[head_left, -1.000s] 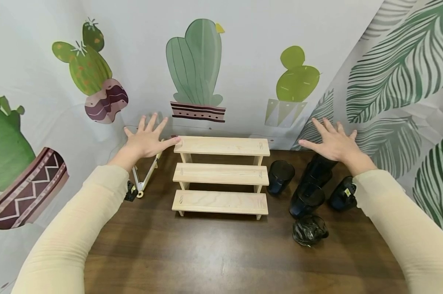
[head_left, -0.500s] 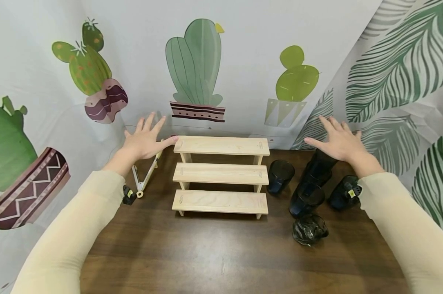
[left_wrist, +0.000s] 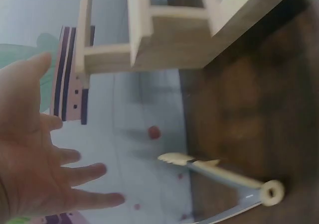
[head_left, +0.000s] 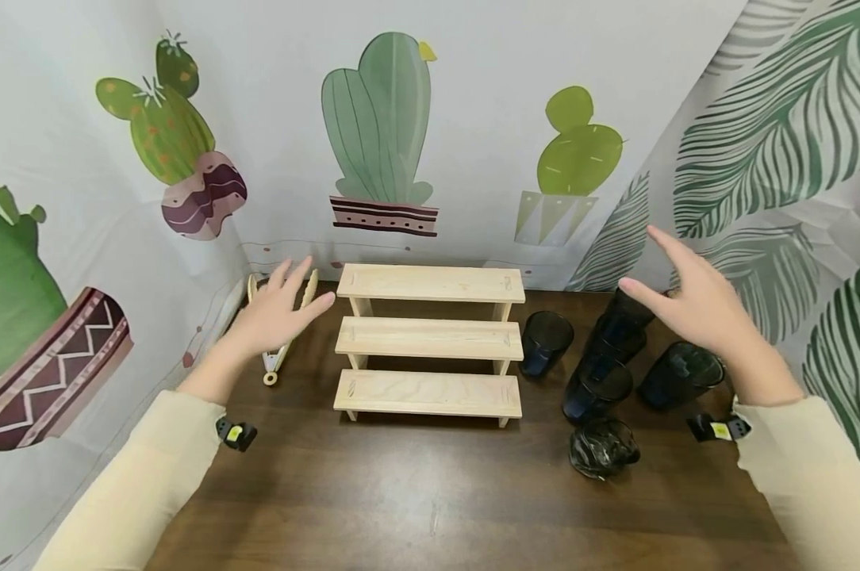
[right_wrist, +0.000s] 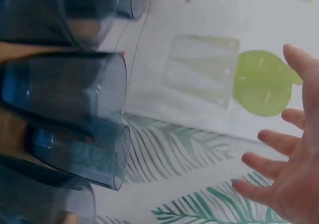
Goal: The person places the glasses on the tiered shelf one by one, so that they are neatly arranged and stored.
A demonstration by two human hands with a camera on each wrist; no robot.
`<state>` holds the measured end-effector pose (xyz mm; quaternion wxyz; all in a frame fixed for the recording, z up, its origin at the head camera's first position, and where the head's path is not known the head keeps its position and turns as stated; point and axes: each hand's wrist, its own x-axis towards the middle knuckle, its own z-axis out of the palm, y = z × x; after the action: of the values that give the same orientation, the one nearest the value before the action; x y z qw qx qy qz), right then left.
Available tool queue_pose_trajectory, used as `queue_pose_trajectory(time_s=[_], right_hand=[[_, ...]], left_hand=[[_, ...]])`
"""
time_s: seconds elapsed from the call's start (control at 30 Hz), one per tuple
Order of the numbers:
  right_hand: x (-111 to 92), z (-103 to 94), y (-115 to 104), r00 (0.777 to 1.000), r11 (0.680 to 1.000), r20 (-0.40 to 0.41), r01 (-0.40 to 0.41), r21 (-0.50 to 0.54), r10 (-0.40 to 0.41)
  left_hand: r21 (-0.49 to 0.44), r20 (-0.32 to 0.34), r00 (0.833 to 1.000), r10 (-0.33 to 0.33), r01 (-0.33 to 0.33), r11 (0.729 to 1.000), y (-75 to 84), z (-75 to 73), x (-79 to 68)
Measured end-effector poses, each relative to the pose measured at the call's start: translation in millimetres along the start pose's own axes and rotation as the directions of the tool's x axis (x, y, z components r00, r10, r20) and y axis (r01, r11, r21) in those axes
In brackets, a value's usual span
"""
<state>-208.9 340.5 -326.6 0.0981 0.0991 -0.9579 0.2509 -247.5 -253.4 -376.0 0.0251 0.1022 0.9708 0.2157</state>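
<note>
My left hand [head_left: 269,317] hovers with spread fingers over a pair of tongs [head_left: 270,378], hiding part of them. The tongs stand spread, with pale tips and a ring at the hinge; the left wrist view shows them below the hand [left_wrist: 45,154]. Just right of that hand is a three-step wooden display stand [head_left: 428,339]. On the other side, my right hand [head_left: 708,305] is raised above several dark blue glasses [head_left: 597,388], palm facing inward. In the right wrist view its fingers [right_wrist: 266,164] are apart and hold nothing, clear of the glasses [right_wrist: 65,89].
One glass [head_left: 546,342] stands close to the stand's right side. A crumpled, shiny black item [head_left: 603,448] sits at the front of the glasses. Everything stands on a dark wooden table [head_left: 401,492], with a cactus-print cloth [head_left: 480,119] behind. Each wrist wears a small black camera [head_left: 236,434].
Both hands have drawn back toward the person, the left one also lower, the right one outward and turned. More of the tongs and the rear right glass now shows. The objects have not moved.
</note>
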Motion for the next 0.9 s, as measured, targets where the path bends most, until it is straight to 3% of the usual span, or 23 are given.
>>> queue_pose_trajectory(time_s=[0.1, 0.23, 0.37, 0.47, 0.57, 0.7, 0.9], right_hand=[[-21.4, 6.9, -5.5, 0.998, 0.998, -0.056, 0.032, 0.051, -0.029], [-46.8, 26.8, -8.6, 0.981, 0.984, -0.157, 0.132, 0.117, -0.113], [-68.3, 49.3, -7.4, 0.96, 0.955, -0.213, 0.225, 0.191, -0.184], [-80.1, 63.9, -3.3, 0.96, 0.939, -0.205, 0.238, 0.249, -0.189], [-89.3, 77.2, 2.5, 0.972, 0.933, -0.169, 0.21, 0.291, -0.165], [-98.8, 90.5, 7.9, 0.985, 0.933, -0.114, 0.162, 0.322, -0.132], [-105.8, 100.5, 11.2, 0.996, 0.957, -0.078, 0.071, 0.28, -0.051]], left_hand=[[-0.066, 0.038, 0.999, 0.011, -0.009, 0.998, -4.6, 15.8, -12.3], [-0.182, 0.073, 0.997, 0.026, -0.012, 0.983, -13.4, 42.2, -27.3], [-0.312, 0.114, 0.993, 0.019, 0.017, 0.95, -19.8, 69.2, -41.1], [-0.388, 0.16, 0.987, -0.008, 0.071, 0.919, -22.7, 85.5, -49.6], [-0.485, 0.222, 0.973, -0.06, 0.164, 0.859, -23.2, 100.1, -56.0], [-0.609, 0.285, 0.952, -0.115, 0.272, 0.745, -21.5, 117.0, -61.0], [-0.731, 0.325, 0.939, -0.109, 0.323, 0.601, -21.6, 131.5, -60.8]])
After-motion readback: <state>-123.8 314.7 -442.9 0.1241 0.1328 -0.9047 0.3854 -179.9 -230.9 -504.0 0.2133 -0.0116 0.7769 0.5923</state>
